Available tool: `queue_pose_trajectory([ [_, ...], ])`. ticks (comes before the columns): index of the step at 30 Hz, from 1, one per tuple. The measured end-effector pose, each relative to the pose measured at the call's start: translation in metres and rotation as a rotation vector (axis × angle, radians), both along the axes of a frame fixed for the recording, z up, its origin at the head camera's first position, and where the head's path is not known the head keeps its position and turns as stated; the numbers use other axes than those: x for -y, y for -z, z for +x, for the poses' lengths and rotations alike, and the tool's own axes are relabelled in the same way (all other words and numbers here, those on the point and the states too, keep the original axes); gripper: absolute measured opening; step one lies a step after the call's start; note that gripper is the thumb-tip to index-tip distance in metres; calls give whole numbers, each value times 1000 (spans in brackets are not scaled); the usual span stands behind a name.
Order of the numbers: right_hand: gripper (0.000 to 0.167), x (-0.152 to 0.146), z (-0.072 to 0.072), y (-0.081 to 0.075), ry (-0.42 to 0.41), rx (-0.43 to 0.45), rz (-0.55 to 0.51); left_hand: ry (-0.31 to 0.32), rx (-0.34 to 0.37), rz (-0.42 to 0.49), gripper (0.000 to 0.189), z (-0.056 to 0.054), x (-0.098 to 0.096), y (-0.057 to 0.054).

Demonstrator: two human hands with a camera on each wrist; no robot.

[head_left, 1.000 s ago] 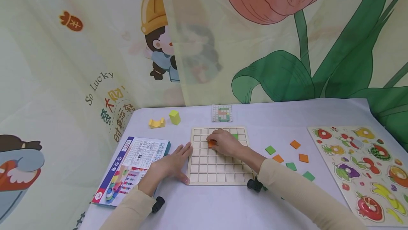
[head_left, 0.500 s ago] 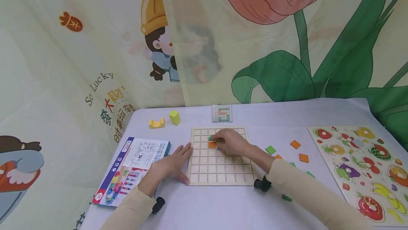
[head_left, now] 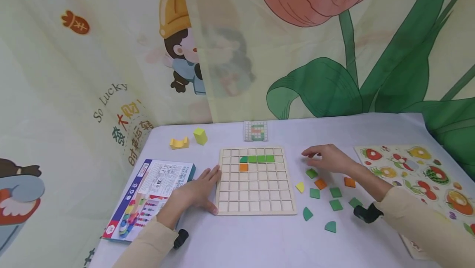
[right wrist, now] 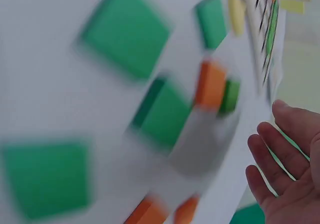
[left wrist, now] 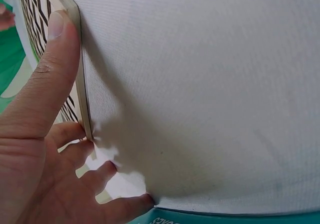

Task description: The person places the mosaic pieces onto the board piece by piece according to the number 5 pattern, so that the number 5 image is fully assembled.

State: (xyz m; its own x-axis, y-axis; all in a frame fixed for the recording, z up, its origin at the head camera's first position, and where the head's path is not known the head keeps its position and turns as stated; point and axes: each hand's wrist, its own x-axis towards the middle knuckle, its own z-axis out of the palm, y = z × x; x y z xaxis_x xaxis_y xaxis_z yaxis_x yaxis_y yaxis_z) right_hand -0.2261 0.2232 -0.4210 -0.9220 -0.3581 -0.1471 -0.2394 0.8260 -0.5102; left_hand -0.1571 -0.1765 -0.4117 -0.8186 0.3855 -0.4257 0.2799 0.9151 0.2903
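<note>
My left hand [head_left: 196,189] rests at the left edge of a wooden grid board [head_left: 256,212], fingers straight. In the left wrist view the thumb [left wrist: 57,59] lies against the board's rim. A row on the board has a green quarter-round tile [head_left: 243,159] and three green square tiles [head_left: 261,159]; an orange square tile [head_left: 243,168] sits under the quarter-round. My right hand [head_left: 328,158] hovers over loose tiles right of the board, fingers loosely extended and holding nothing. Below it are a green square [head_left: 311,173] and an orange square [head_left: 320,184].
Several more green squares [head_left: 335,205], a yellow quarter-round [head_left: 300,187] and green quarter-rounds [head_left: 307,213] lie nearby. A pattern card [head_left: 255,131] and yellow and lime blocks [head_left: 200,136] stand at the back. A box [head_left: 152,198] is at left, a fruit puzzle board [head_left: 404,165] at right.
My right hand placed the green quarter-round above the orange tile, let go and moved right to the loose tiles. My left hand stayed at the board. The head view shifted slightly.
</note>
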Motion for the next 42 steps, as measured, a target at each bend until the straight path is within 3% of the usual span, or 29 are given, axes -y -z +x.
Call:
queue_pose_trajectory([
  [5, 40, -53, 5, 8, 92, -2, 20, -12, 1, 6, 112, 2, 2, -2],
  [9, 38, -74, 10, 13, 120, -65, 57, -22, 1, 9, 112, 2, 3, -3],
  [12, 41, -79, 15, 15, 115, -114, 69, -20, 0, 11, 112, 2, 3, -3],
  [17, 47, -77, 20, 16, 131, -109, 51, -21, -1, 26, 113, 3, 3, -3],
  [26, 43, -70, 20, 17, 147, -112, 61, -12, -3, 11, 113, 3, 3, -3],
  [31, 43, -52, 14, 13, 129, -113, 59, -8, 5, 4, 113, 1, 2, -4],
  [35, 42, -19, 6, 8, 115, -83, 42, -9, 6, -3, 112, 0, 1, -1],
  [38, 40, 13, 2, 6, 69, -80, 23, -8, 4, -5, 112, 0, 0, 1],
  [42, 36, 61, -2, 3, -52, -129, -20, -11, 1, -7, 112, 0, -1, 2],
])
